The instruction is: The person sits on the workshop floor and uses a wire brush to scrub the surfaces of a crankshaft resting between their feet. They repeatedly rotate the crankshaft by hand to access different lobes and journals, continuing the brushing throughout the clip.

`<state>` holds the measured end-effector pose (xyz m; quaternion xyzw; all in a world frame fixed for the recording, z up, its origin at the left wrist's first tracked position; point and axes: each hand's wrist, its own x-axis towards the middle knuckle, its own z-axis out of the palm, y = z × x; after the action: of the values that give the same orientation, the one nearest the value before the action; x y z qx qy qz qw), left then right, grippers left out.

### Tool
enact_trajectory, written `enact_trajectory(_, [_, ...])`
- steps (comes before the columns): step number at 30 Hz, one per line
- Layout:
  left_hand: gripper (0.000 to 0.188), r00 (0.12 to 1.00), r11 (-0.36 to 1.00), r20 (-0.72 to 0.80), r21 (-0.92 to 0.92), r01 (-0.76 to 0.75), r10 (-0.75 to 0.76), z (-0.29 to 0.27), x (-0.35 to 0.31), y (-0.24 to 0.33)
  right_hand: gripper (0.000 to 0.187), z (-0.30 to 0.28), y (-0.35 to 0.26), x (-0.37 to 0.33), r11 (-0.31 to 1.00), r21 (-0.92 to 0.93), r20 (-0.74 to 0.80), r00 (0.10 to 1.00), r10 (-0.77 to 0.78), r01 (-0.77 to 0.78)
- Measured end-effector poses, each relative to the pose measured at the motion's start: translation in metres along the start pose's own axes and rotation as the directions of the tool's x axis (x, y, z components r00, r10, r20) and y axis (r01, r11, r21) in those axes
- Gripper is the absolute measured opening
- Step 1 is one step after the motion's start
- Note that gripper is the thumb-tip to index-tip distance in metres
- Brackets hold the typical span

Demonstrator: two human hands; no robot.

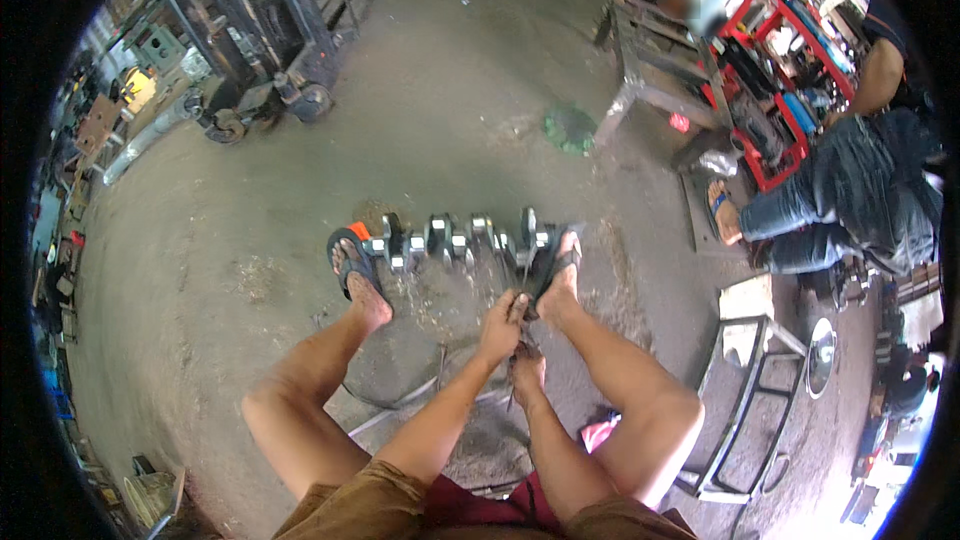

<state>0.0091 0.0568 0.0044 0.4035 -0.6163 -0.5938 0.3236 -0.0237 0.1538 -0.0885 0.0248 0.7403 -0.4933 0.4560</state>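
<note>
Cloth sleeves (352, 503), lobed metal crankshaft (458, 242)

I see the long, dark-grey steel crankshaft (459, 241) banded with bright silver. My strapped sandals (357, 267) are black, my cloth sleeves (365, 495) brown, my fabric shorts (450, 505) deep red. Near them show a small, flat orange scrap (359, 230) and faded-blue denim jeans (785, 210).

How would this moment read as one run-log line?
left hand: gripping thin dark strip; right hand: gripping strip, nearer the body; crankshaft: lying between sandalled feet
</note>
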Motion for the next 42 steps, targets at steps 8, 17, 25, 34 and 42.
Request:
enact_trajectory(8, [0.016, 0.967, 0.948, -0.094, -0.198, -0.25, 0.235, -0.039, 0.04, 0.055, 0.013, 0.017, -0.027, -0.005, 0.962, 0.106, 0.042, 0.968, 0.248, -0.251])
enact_trajectory(17, [0.023, 0.998, 0.913, -0.042, -0.402, -0.064, 0.052, -0.02, -0.053, 0.146, 0.019, 0.086, -0.072, 0.111, 0.944, 0.32, 0.103, 0.993, 0.05, -0.081])
enact_trajectory(25, [0.024, 0.916, 0.889, -0.063, -0.273, 0.367, -0.397, 0.006, -0.05, 0.057, 0.023, 0.048, -0.035, 0.057, 0.946, -0.167, -0.006, 0.959, -0.284, 0.279])
enact_trajectory(34, [0.022, 0.912, 0.897, -0.059, -0.214, 0.386, -0.406, 0.005, 0.008, -0.052, 0.024, -0.003, -0.003, -0.04, 0.87, -0.24, -0.114, 0.877, -0.466, 0.431])
enact_trajectory(42, [0.025, 0.986, 0.907, 0.011, -0.389, 0.158, -0.167, -0.014, 0.149, 0.053, 0.027, -0.012, 0.029, -0.08, 0.947, -0.316, -0.172, 0.978, -0.117, 0.057])
